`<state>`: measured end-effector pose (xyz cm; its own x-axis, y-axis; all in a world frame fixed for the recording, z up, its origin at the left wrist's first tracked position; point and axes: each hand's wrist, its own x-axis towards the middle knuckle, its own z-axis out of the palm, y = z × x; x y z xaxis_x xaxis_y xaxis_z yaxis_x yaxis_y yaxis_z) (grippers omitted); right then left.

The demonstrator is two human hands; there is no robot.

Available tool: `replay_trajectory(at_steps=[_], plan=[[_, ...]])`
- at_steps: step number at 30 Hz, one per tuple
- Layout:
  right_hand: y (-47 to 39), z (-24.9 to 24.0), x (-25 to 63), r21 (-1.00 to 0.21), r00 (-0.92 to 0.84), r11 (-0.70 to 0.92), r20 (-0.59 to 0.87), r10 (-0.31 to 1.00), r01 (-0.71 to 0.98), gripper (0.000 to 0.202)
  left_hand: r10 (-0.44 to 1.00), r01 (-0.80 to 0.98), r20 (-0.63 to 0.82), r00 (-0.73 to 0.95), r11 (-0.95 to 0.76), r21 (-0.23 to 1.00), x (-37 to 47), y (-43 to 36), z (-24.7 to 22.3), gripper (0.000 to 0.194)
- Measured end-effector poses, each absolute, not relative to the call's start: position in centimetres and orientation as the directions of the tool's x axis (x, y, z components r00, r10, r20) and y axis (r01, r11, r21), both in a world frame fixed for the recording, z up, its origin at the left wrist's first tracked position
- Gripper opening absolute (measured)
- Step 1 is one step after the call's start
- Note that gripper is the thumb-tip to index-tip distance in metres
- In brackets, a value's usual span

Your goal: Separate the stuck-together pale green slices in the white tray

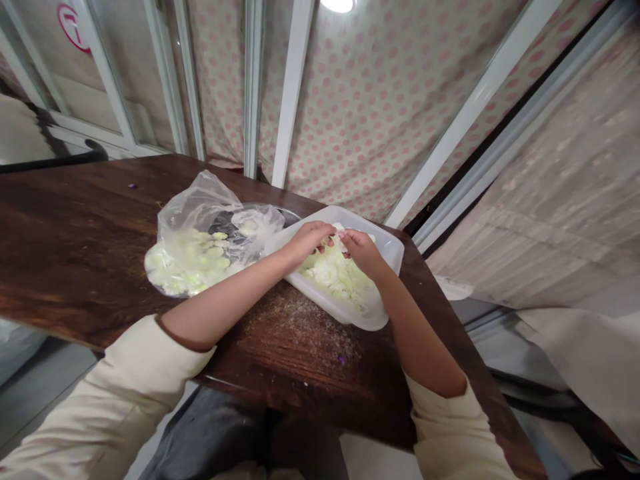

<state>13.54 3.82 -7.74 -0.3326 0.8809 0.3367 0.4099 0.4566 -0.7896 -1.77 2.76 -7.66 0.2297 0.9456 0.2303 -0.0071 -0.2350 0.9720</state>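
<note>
A white plastic tub (pixel 395 250) stands on the table, with a heap of pale green-white leafy pieces (pixel 343 277) in it; they look like torn cabbage or petals. Over its far half, my left hand (pixel 311 240) and my right hand (pixel 363 252) almost meet, fingertips pinched together. A small whitish leafy piece (pixel 339 229) shows between them, partly hidden by the fingers. To the left of the tub, a clear plastic bag (pixel 200 197) lies with more of the same pale pieces inside.
A round metal tray (pixel 287 215) lies partly under the bag. Fine crumbs (pixel 305 327) and a purple scrap (pixel 342 360) are scattered on the dark wooden table (pixel 65 227). Behind it rise framed glass panels with a dotted curtain (pixel 350 133).
</note>
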Motion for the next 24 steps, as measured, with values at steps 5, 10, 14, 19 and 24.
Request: replay_trajectory(at_steps=[5, 10, 14, 19, 24], plan=[[4.3, -8.2, 13.7, -0.743, -0.363, 0.486, 0.342, 0.867, 0.461, 0.036, 0.954, 0.068, 0.211, 0.213, -0.230, 0.971, -1.8, 3.0, -8.0, 0.030], [3.7, -7.6, 13.5, -0.799, -0.382, 0.476, 0.337, 0.860, 0.367, 0.035, 0.937, -0.052, 0.222, 0.270, -0.216, 0.975, -1.7, 2.9, -8.0, 0.021], [3.8, -7.6, 13.7, -0.823, -0.366, 0.444, 0.314, 0.876, 0.355, 0.034, 0.923, -0.156, 0.200, 0.328, -0.155, 0.975, -1.8, 3.0, -7.9, 0.020], [4.9, -8.4, 14.8, -0.645, -0.165, 0.409, 0.405, 0.899, 0.645, 0.026, 0.973, -0.039, 0.041, 0.227, -0.033, 0.999, -1.8, 3.6, -8.3, 0.022], [4.4, -8.1, 14.2, -0.601, -0.160, 0.493, 0.521, 0.838, 0.629, 0.023, 0.974, -0.032, 0.003, 0.226, 0.004, 0.999, -1.4, 3.6, -8.4, 0.021]])
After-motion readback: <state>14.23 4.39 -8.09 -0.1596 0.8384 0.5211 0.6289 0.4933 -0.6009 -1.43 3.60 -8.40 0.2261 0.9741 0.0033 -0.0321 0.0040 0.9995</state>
